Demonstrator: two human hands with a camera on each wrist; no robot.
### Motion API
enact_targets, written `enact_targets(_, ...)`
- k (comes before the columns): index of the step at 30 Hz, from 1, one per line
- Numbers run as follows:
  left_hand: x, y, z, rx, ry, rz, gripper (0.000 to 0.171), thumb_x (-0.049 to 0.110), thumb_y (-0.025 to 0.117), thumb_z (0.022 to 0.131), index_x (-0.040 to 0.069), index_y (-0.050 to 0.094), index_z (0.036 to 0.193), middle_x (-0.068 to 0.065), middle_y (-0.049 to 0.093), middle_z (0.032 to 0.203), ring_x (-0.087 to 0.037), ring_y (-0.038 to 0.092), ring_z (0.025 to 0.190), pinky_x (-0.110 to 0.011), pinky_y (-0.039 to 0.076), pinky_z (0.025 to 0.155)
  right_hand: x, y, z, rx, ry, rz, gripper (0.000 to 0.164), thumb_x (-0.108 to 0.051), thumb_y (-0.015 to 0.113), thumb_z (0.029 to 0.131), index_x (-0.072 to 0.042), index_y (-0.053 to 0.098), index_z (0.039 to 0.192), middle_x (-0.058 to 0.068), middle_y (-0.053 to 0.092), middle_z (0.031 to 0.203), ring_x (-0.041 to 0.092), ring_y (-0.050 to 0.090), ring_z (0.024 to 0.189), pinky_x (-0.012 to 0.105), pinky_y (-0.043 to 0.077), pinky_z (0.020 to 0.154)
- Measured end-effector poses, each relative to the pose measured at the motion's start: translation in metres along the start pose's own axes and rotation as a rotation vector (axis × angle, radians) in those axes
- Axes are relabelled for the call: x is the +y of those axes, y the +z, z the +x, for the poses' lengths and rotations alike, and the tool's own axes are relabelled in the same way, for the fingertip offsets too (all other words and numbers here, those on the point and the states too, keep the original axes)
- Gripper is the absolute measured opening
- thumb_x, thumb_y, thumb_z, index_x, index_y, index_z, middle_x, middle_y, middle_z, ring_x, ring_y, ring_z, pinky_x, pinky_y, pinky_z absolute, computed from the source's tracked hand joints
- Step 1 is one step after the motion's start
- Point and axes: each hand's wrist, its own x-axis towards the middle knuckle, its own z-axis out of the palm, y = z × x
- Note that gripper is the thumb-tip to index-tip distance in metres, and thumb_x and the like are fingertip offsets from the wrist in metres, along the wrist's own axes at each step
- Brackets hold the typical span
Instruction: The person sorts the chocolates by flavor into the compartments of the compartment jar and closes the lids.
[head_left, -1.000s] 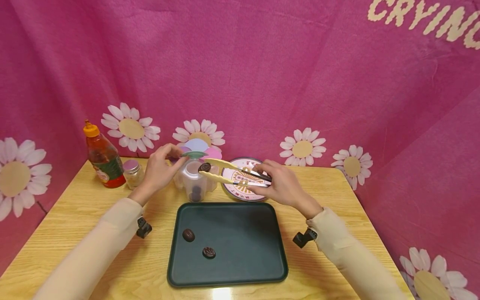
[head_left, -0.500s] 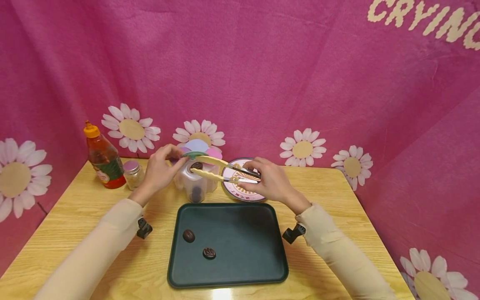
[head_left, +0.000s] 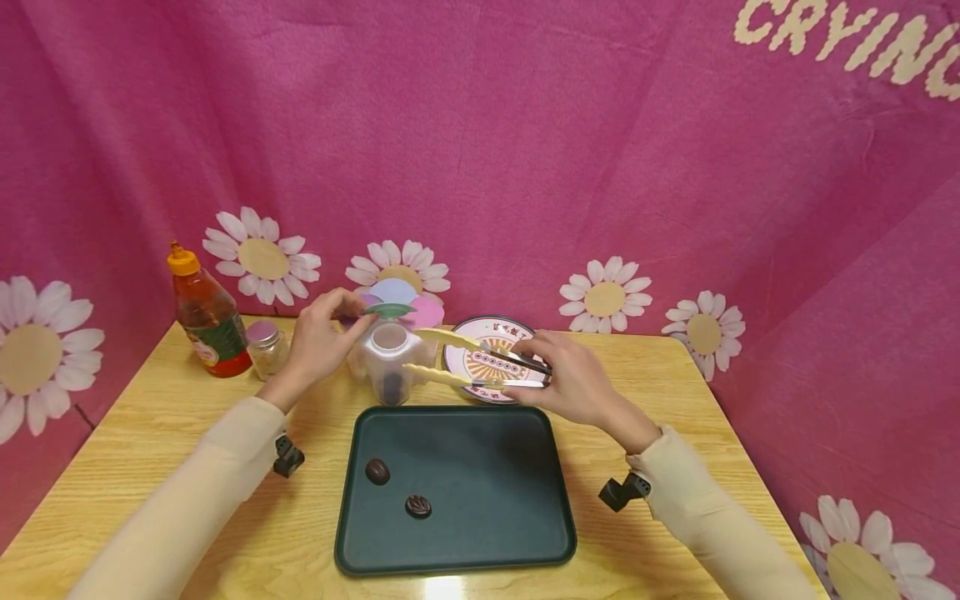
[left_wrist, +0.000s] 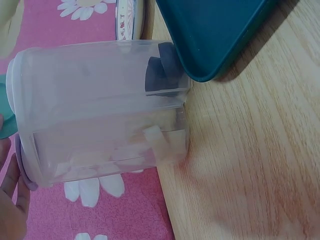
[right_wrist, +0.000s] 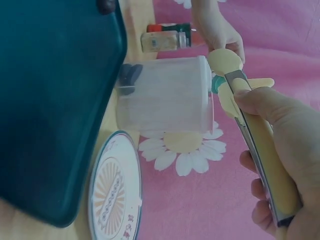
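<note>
A clear plastic container [head_left: 389,367] with several coloured flap lids stands behind the tray. My left hand [head_left: 322,333] pinches its raised green lid [head_left: 392,311], leaving the front compartment's round mouth uncovered. Dark chocolates [left_wrist: 162,70] lie at the bottom of that compartment; pale pieces [left_wrist: 159,142] show in another. My right hand [head_left: 566,375] grips a pair of tongs [head_left: 450,379] with yellow tips. The tips are spread just right of the mouth, with nothing between them. Two dark chocolates, one smooth [head_left: 377,472] and one ridged [head_left: 417,506], lie on the dark green tray [head_left: 480,500].
Behind the tongs, a round patterned plate [head_left: 457,350] leans or lies at the back; I cannot tell which. At the back left stand a red sauce bottle [head_left: 213,325] and a small jar [head_left: 266,350] with a pink lid. A pink daisy cloth [head_left: 480,167] hangs behind the table.
The tongs moved left over the container's mouth and let go of a dark chocolate, then drew back right with spread tips. The left hand has stayed at the green lid.
</note>
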Motion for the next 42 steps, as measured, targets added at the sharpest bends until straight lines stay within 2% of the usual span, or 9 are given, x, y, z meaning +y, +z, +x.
enact_targets(3, 0.0, 0.0, 0.0, -0.005, -0.005, 0.003, 0.02, 0.008, 0.081, 0.092, 0.001, 0.067, 0.105, -0.017, 0.074, 0.101, -0.029, 0.069, 0.091, -0.009, 0.046, 0.08, 0.001, -0.005, -0.014, -0.011, -0.009, -0.019, 0.055, -0.042, 0.093, 0.075, -0.012, 0.075, 0.118, 0.004, 0.073, 0.104, 0.019, 0.066, 0.088, 0.035, 0.052, 0.072)
enact_targets(9, 0.0, 0.0, 0.0, -0.012, -0.012, 0.008, 0.021, 0.008, 0.081, 0.092, 0.001, 0.067, 0.106, -0.017, 0.074, 0.102, -0.029, 0.069, 0.092, -0.015, 0.05, 0.081, 0.001, -0.008, -0.041, -0.073, -0.004, -0.069, 0.053, -0.045, 0.093, 0.075, -0.015, 0.076, 0.115, -0.001, 0.071, 0.099, 0.011, 0.057, 0.08, 0.024, 0.044, 0.065)
enact_targets(14, 0.0, 0.0, -0.001, -0.013, -0.016, 0.012, 0.021, 0.009, 0.081, 0.093, 0.002, 0.067, 0.107, -0.017, 0.074, 0.104, -0.03, 0.07, 0.093, -0.014, 0.05, 0.082, -0.005, -0.002, -0.06, -0.152, 0.007, -0.075, 0.05, -0.047, 0.092, 0.076, -0.018, 0.077, 0.114, -0.005, 0.07, 0.097, 0.005, 0.054, 0.079, 0.02, 0.043, 0.064)
enact_targets(18, 0.0, -0.001, -0.001, -0.017, -0.016, 0.014, 0.022, 0.01, 0.08, 0.093, 0.002, 0.067, 0.108, -0.017, 0.074, 0.105, -0.03, 0.07, 0.094, -0.011, 0.048, 0.082, -0.01, 0.007, -0.072, -0.197, -0.023, -0.058, 0.048, -0.05, 0.089, 0.078, -0.02, 0.076, 0.113, -0.007, 0.067, 0.096, 0.003, 0.053, 0.077, 0.016, 0.04, 0.063)
enact_targets(26, 0.0, 0.0, -0.001, -0.013, -0.009, 0.013, 0.021, 0.009, 0.081, 0.093, 0.002, 0.067, 0.107, -0.016, 0.074, 0.104, -0.03, 0.07, 0.094, -0.009, 0.047, 0.081, -0.019, 0.024, -0.087, -0.232, -0.078, -0.019, 0.047, -0.057, 0.086, 0.081, -0.022, 0.075, 0.112, -0.009, 0.067, 0.097, 0.0, 0.057, 0.08, 0.015, 0.044, 0.064)
enact_targets(32, 0.0, 0.001, 0.001, 0.022, 0.023, 0.013, 0.019, 0.006, 0.082, 0.091, 0.0, 0.067, 0.102, -0.018, 0.074, 0.097, -0.028, 0.07, 0.088, -0.023, 0.054, 0.078, -0.024, 0.037, -0.093, -0.245, -0.131, 0.018, 0.045, -0.055, 0.085, 0.084, -0.021, 0.076, 0.111, -0.011, 0.066, 0.094, -0.002, 0.056, 0.079, 0.014, 0.046, 0.065)
enact_targets(36, 0.0, 0.001, 0.001, 0.017, 0.015, 0.016, 0.019, 0.005, 0.081, 0.091, 0.0, 0.067, 0.103, -0.017, 0.074, 0.098, -0.028, 0.07, 0.089, -0.034, 0.057, 0.079, -0.027, 0.042, -0.096, -0.273, -0.139, 0.024, 0.044, -0.057, 0.082, 0.086, -0.021, 0.076, 0.111, -0.011, 0.065, 0.093, -0.002, 0.056, 0.079, 0.014, 0.045, 0.064)
enact_targets(42, 0.0, 0.002, 0.0, 0.002, -0.001, 0.024, 0.019, 0.007, 0.08, 0.092, 0.001, 0.067, 0.105, -0.017, 0.074, 0.1, -0.029, 0.07, 0.091, -0.036, 0.058, 0.081, -0.026, 0.048, -0.101, -0.293, -0.126, 0.018, 0.042, -0.058, 0.081, 0.086, -0.023, 0.076, 0.11, -0.012, 0.063, 0.091, -0.003, 0.053, 0.077, 0.013, 0.041, 0.061)
